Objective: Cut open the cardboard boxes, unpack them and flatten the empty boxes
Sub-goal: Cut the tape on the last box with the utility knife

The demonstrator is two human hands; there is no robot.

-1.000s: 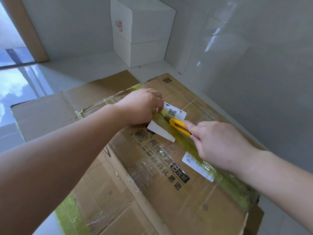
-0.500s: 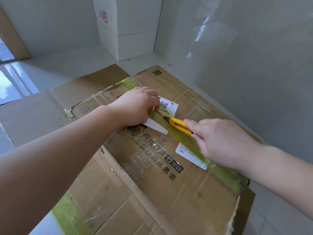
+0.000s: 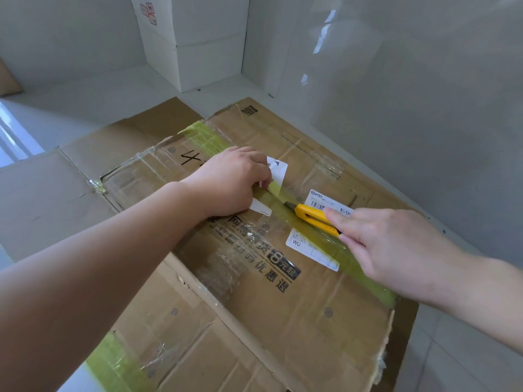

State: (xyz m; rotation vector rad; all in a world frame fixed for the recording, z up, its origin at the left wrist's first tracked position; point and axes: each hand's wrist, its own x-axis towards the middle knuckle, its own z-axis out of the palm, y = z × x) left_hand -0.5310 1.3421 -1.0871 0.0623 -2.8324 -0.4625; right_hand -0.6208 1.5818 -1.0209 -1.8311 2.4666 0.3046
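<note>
A large brown cardboard box (image 3: 254,292) lies on the floor, its top seam sealed with yellow-green tape (image 3: 353,258) and clear tape. My right hand (image 3: 396,250) grips a yellow utility knife (image 3: 314,216); its blade tip rests on the taped seam. My left hand (image 3: 229,182) presses on the box top just beyond the blade, its curled fingertips on the tape beside a white label (image 3: 278,171). Two more white labels (image 3: 308,250) sit either side of the seam near the knife.
Flattened cardboard (image 3: 51,193) lies under and left of the box. Two stacked white boxes (image 3: 198,38) stand in the far corner. A glossy tiled wall (image 3: 410,94) runs close along the right side. Pale floor (image 3: 70,108) shows beyond.
The knife has slid back along the seam toward me, away from my left hand. A barcode label beside the seam now shows. The camera view has shifted right.
</note>
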